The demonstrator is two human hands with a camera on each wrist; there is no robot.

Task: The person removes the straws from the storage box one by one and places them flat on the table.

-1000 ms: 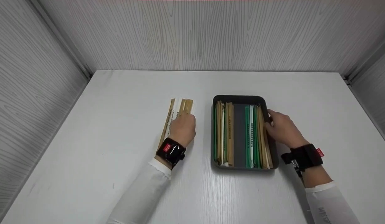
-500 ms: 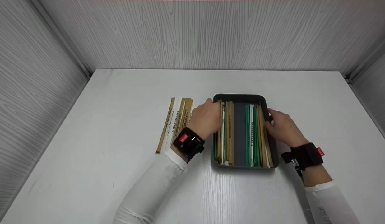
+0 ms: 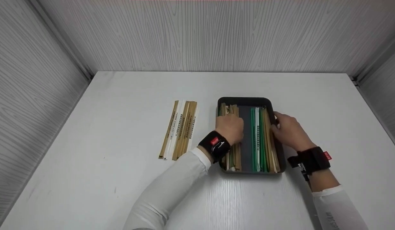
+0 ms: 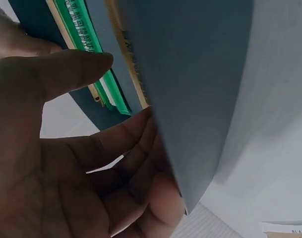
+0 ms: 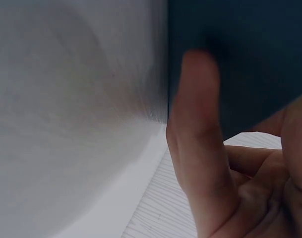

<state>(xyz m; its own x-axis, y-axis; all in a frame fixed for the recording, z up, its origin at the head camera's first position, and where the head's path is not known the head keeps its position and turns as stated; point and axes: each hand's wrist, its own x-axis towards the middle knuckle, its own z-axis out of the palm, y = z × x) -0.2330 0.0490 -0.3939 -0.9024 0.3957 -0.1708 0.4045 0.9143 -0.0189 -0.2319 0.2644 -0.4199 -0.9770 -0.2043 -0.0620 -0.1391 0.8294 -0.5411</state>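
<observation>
A dark grey tray (image 3: 245, 99) holds paper-wrapped sticks: a brown bundle (image 3: 235, 156) on its left, green ones (image 3: 256, 137) and more brown ones (image 3: 271, 150) on its right. My left hand (image 3: 231, 127) reaches over the left bundle, its fingertips hidden in the head view. In the left wrist view the thumb and fingers of my left hand (image 4: 136, 134) are apart beside the tray wall (image 4: 200, 74), with no stick between them, and green sticks (image 4: 86, 29) lie beyond. My right hand (image 3: 285, 127) rests against the tray's right rim, a straight finger (image 5: 200, 148) on the wall (image 5: 240, 49).
A row of brown and white wrapped sticks (image 3: 180, 129) lies on the white table (image 3: 121, 191), left of the tray. Grey panel walls (image 3: 200, 35) close the table in at the back and both sides.
My left hand has left the row of sticks on the table and moved right, over the tray's left rim onto the left bundle. The right hand has stayed at the right rim.
</observation>
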